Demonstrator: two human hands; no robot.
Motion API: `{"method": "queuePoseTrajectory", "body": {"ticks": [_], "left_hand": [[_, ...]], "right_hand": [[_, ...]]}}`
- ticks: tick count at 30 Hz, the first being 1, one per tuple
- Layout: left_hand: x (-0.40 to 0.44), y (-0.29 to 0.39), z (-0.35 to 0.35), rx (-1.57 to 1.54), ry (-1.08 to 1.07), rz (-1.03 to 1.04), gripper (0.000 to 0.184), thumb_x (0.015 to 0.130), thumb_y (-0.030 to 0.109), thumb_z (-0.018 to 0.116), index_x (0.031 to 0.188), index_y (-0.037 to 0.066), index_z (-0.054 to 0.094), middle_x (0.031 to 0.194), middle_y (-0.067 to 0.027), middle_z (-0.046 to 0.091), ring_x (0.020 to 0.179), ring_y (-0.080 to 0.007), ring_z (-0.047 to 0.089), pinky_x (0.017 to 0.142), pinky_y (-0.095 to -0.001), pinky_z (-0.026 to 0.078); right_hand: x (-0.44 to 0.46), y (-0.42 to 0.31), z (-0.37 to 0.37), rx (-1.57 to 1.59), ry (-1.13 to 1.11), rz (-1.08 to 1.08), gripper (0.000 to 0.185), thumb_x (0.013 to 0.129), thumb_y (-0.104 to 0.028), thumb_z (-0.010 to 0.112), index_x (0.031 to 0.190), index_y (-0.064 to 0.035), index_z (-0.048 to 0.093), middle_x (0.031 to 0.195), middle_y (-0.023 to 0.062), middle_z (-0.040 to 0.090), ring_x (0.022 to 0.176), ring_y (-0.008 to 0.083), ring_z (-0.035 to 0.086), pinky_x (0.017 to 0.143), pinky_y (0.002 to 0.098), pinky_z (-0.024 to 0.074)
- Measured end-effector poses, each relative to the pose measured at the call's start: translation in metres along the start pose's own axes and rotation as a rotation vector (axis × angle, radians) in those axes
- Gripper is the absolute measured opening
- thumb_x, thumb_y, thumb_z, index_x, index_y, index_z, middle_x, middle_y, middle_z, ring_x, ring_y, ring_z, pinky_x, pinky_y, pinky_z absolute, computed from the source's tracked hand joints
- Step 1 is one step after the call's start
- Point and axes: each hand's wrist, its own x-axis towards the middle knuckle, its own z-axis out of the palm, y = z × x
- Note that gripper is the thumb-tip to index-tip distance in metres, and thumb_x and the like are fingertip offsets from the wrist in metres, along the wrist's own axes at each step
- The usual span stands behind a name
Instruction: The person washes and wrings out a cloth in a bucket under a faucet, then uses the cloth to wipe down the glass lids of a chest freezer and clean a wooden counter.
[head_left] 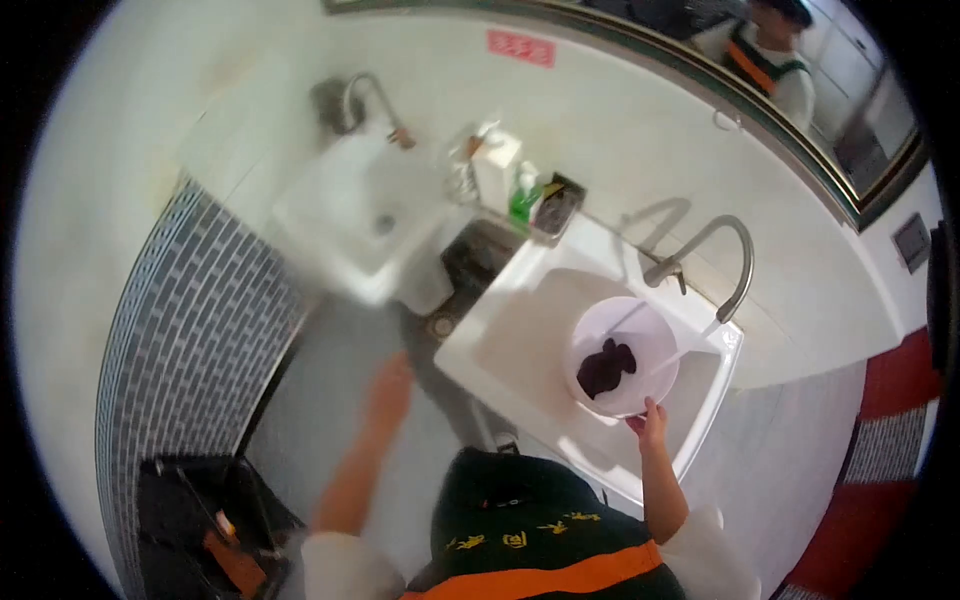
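Observation:
A pale pink-white bucket [655,385] stands in the white rectangular sink [500,335]. A dark piece of something like cloth [605,368] lies inside it. My right hand [650,425] grips the bucket's near rim. From the curved metal faucet [745,265], a thin stream of water seems to run down into the bucket. My left hand [393,382] hangs over the floor to the left of the sink, smeared by motion, so its fingers cannot be made out.
A second white basin [340,220] with its own faucet [365,95] is at the back left. Between the basins are a white pump bottle [497,165], a green bottle [525,195] and a metal tray [558,208]. A black bin-like container [190,510] sits lower left; a mirror frame [640,45] hangs above.

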Motion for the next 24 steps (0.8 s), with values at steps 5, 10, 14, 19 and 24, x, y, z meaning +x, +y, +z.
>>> {"method": "queuePoseTrajectory", "body": {"ticks": [5,10,14,19,24], "left_hand": [[0.219,0.054,0.011,-0.23,0.07,0.309,0.031,0.081,0.013,0.049,0.111,0.004,0.048,0.101,-0.0145,0.053,0.096,-0.0282,0.05,0.082,-0.0373,0.039],[0.363,0.14,0.012,-0.162,0.128,0.489,0.038,0.079,0.017,0.048,0.117,0.011,0.044,0.115,-0.0134,0.045,0.105,-0.0291,0.043,0.089,-0.038,0.034],[0.432,0.146,0.037,0.18,-0.077,0.673,0.025,0.072,0.016,0.055,0.097,0.011,0.058,0.101,-0.0114,0.054,0.089,-0.026,0.053,0.077,-0.0349,0.042],[0.452,0.14,0.037,-0.061,-0.241,0.551,0.01,0.066,0.011,0.058,0.073,0.006,0.063,0.068,-0.0099,0.059,0.064,-0.0235,0.058,0.06,-0.0315,0.045],[0.445,0.132,0.003,-0.01,-0.036,0.802,0.01,0.064,0.008,0.06,0.071,0.003,0.063,0.062,-0.0103,0.06,0.056,-0.0179,0.057,0.055,-0.0274,0.044]], "right_hand": [[-0.044,0.011,0.035,0.077,0.468,-0.128,0.054,0.077,-0.036,0.056,0.114,-0.004,0.035,0.103,0.0097,0.045,0.081,0.0202,0.05,0.066,0.0328,0.0458],[-0.078,0.031,0.061,0.232,0.588,-0.105,0.053,0.079,-0.034,0.054,0.12,-0.0083,0.03,0.106,0.0072,0.043,0.088,0.0205,0.048,0.07,0.0358,0.044],[-0.097,0.025,0.103,0.238,0.642,-0.133,0.05,0.08,-0.027,0.053,0.121,-0.0074,0.03,0.106,0.0097,0.044,0.088,0.0209,0.049,0.07,0.0347,0.0446],[-0.113,0.044,0.115,0.282,0.707,-0.149,0.051,0.08,-0.025,0.053,0.121,-0.0062,0.031,0.105,0.01,0.045,0.083,0.0195,0.051,0.066,0.0306,0.0457],[-0.101,0.066,0.105,0.321,0.69,-0.111,0.049,0.079,-0.023,0.054,0.12,-0.0051,0.032,0.101,0.0091,0.047,0.078,0.0178,0.053,0.061,0.0282,0.0462]]}}
